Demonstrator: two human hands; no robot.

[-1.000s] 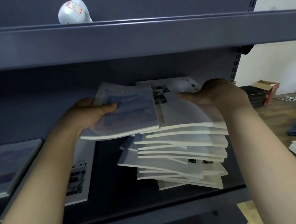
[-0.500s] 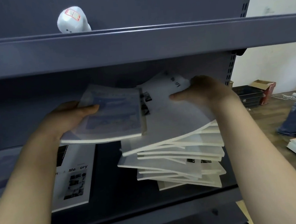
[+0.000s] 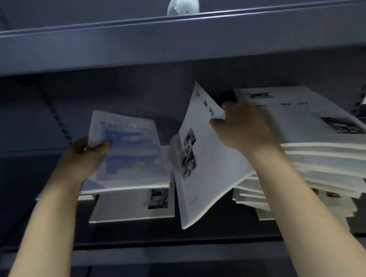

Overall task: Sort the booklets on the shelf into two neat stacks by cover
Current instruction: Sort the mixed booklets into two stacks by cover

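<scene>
My left hand [image 3: 85,157] grips a blue-cover booklet [image 3: 132,152] by its left edge and holds it level above the shelf. Beneath it a white booklet with black photos [image 3: 134,204] lies flat on the dark shelf [image 3: 142,236]. My right hand [image 3: 241,130] pinches the top corner of another white booklet [image 3: 204,165], which is tilted steeply with its lower edge hanging left of the pile. At the right sits a messy, fanned pile of white booklets [image 3: 326,147]. Motion blurs everything slightly.
The upper shelf [image 3: 167,37] hangs low over the work space, with a white rounded object [image 3: 183,1] on it. Slotted uprights [image 3: 58,119] run down the back panel. A lower shelf edge [image 3: 144,253] crosses the front.
The camera view has swung left. My right hand has lifted the white booklet off the pile and tipped it leftward; my left hand has carried the blue booklet left, over the flat white booklet.
</scene>
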